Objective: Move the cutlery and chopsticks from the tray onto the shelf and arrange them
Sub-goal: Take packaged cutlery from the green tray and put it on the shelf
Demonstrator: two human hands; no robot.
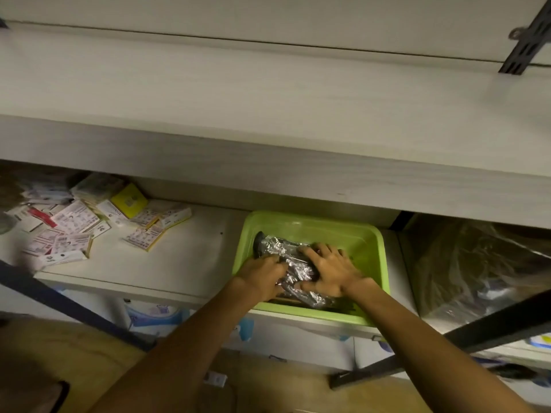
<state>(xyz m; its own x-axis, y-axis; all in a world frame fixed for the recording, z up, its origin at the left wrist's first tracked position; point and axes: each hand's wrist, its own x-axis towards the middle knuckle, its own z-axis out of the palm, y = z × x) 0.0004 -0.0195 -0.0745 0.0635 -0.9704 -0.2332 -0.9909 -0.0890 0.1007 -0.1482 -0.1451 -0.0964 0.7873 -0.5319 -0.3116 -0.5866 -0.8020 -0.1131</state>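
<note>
Two hands work inside the green tray (369, 242), which sits on the lower shelf (190, 257) at about five o'clock of the head view. Between them lies a crinkled plastic-wrapped bundle of cutlery (286, 251), dark handles showing through at its ten o'clock end. At the tray's near edge a few thin sticks (chopsticks, probably, though too blurred to be sure) lie under the bundle. The left hand (262, 274) curls its fingers around the bundle's near-left side; the right hand (331, 271) lies spread over the top with its thumb tucked at the near side, so both hold the wrap. The film looks slick and loose, the contents stiff and likely light, so a hold around the middle, squeezing the handles together, seems safest. Scattered small cartons (74, 225) lie at nine o'clock, well apart from the tray.
</note>
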